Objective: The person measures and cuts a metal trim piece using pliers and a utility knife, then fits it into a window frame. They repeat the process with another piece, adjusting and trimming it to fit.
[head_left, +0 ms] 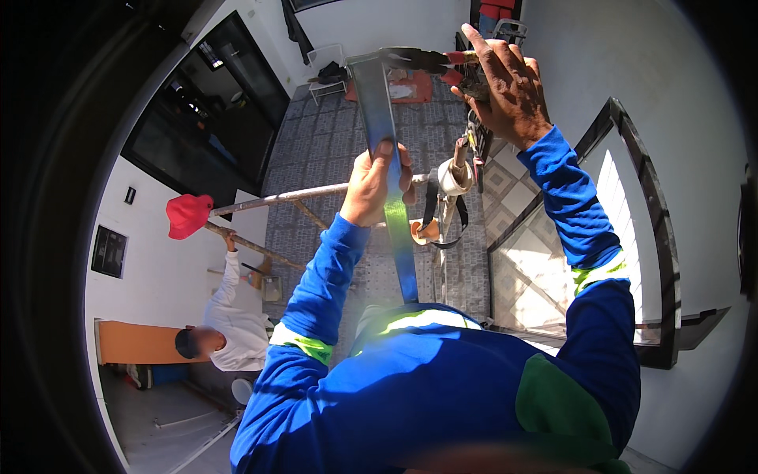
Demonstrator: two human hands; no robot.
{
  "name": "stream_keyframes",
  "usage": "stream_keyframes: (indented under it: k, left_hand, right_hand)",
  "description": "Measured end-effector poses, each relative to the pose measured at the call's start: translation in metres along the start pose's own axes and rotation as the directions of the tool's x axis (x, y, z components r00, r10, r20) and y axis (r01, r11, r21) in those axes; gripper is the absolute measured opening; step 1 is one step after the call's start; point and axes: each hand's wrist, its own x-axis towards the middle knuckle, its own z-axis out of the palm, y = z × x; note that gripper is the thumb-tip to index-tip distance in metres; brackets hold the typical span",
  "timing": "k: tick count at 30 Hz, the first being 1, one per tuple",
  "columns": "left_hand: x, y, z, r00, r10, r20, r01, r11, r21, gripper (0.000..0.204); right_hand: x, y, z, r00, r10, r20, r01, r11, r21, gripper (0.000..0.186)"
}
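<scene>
My left hand (371,183) grips a long shiny metal strip (399,237), thumb across its face, held nearly upright in front of my blue-sleeved body. At the strip's top, a dark metal tool with red handles (453,77) reaches across to my right hand (509,91), whose fingers are bent over the handles with the index raised. Just below stands a pole with a white fitting (456,178), hung with black straps (459,237), a tan pouch (425,231) and small tools. The ladder's rail (280,197) runs left behind the strip, a red cap (188,216) on its end.
A co-worker (233,346) in white below left raises a hand to the ladder. Dark glass doors (162,107) are at upper left, a white chair (322,75) at the back on grey paving (300,142). A dark-framed panel (667,237) stands by the right wall.
</scene>
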Motion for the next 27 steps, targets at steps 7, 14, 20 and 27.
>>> stream_keyframes:
  k: [7,14,20,27]
  left_hand:
    - [-0.002,-0.003,-0.008,1.0,-0.014,0.011,0.014,1.0,-0.013,0.045]
    - [-0.011,-0.012,-0.012,0.986,-0.073,0.147,0.087,0.992,-0.095,0.043]
    - [-0.006,-0.018,-0.007,0.996,-0.042,0.076,0.049,0.995,-0.088,0.045]
    - [0.0,-0.012,0.0,0.999,-0.014,0.044,0.016,0.999,-0.034,0.046]
  right_hand:
    - [-0.001,0.01,0.008,0.998,-0.026,-0.066,0.028,0.999,0.027,0.075]
    - [0.045,0.048,-0.033,0.922,-0.302,0.242,0.286,0.953,0.103,0.058]
    - [0.044,0.061,-0.035,0.915,-0.395,0.08,0.397,0.918,-0.002,0.081]
    - [-0.007,0.02,0.001,0.989,-0.12,0.082,0.124,0.991,-0.044,0.107]
